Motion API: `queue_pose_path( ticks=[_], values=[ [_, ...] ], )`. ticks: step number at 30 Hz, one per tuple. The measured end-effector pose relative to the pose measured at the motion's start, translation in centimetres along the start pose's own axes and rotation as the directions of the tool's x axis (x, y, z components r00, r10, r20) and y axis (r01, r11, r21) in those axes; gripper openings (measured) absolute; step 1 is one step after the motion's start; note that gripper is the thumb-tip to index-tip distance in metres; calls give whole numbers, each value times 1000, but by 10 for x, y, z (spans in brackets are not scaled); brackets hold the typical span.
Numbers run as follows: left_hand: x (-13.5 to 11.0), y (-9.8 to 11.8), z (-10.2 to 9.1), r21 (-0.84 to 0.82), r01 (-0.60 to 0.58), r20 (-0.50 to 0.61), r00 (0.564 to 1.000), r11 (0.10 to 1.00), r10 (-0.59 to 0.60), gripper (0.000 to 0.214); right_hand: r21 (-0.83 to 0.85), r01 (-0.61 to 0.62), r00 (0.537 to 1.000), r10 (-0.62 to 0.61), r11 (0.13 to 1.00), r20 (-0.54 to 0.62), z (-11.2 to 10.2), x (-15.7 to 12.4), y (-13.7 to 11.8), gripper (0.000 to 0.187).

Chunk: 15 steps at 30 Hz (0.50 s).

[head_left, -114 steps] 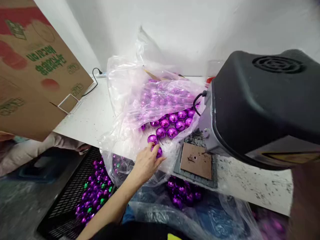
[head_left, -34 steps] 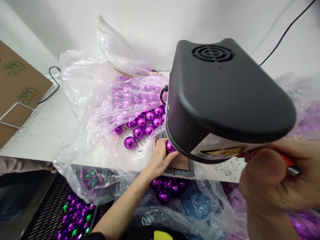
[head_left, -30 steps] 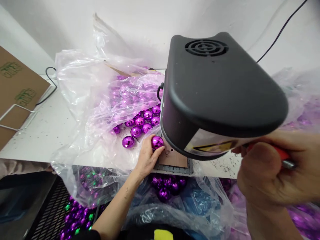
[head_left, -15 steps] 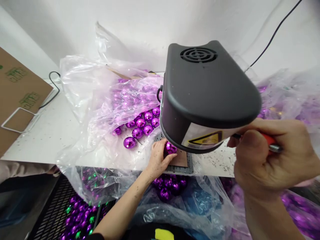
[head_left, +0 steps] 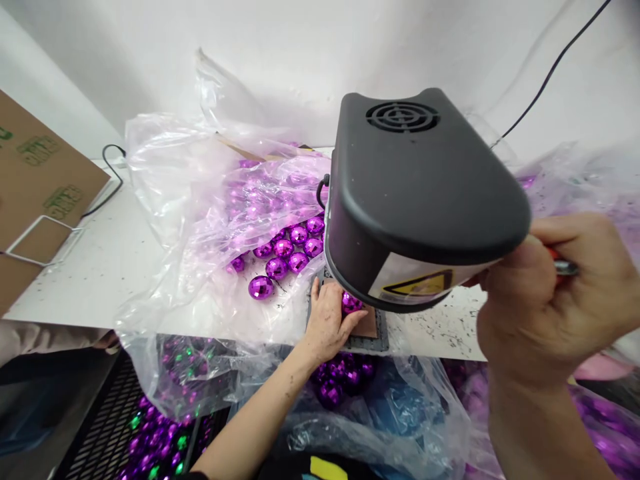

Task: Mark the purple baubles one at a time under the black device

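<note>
My left hand grips a shiny purple faceted ball and holds it on the brown pad of a grey base plate, under the black machine head. My right hand is closed on a red-handled lever at the machine's right side. More purple balls lie just left of my left hand, spilling from a clear plastic bag on the white table.
A cardboard box with a wire clip sits at the far left. Below the table edge, a black mesh crate holds purple and green balls, and another plastic bag holds purple ones. A black cable runs up the wall.
My left hand picked a purple ball from the pile and carried it right, onto the pad under the machine head. My right hand came into view, grasped the red lever and raised it slightly.
</note>
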<state>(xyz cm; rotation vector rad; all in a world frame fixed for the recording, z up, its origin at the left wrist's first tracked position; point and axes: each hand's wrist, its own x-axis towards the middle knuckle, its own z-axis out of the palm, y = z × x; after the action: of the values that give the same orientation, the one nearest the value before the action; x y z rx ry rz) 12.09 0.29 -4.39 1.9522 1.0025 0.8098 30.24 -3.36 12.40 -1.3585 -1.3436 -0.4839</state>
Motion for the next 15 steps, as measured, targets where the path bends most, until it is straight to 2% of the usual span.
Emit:
queue_pose_path(
  ticks=[4, 8, 11, 15],
  values=[
    [1, 2, 1, -60, 28, -18, 999, 998, -29, 29, 85, -38, 997, 32, 996, 75, 8, 20, 6, 34],
    [0, 2, 3, 49, 13, -20, 1000, 999, -12, 30, 241, -200, 973, 163, 950, 163, 17, 35, 12, 35],
    [-1, 2, 3, 107, -13, -46, 999, 994, 18, 36, 230, -231, 967, 198, 946, 158, 19, 37, 11, 35],
    [0, 3, 2, 85, -24, -77, 997, 996, 30, 38, 179, -211, 971, 185, 961, 153, 14, 30, 6, 35]
  ],
)
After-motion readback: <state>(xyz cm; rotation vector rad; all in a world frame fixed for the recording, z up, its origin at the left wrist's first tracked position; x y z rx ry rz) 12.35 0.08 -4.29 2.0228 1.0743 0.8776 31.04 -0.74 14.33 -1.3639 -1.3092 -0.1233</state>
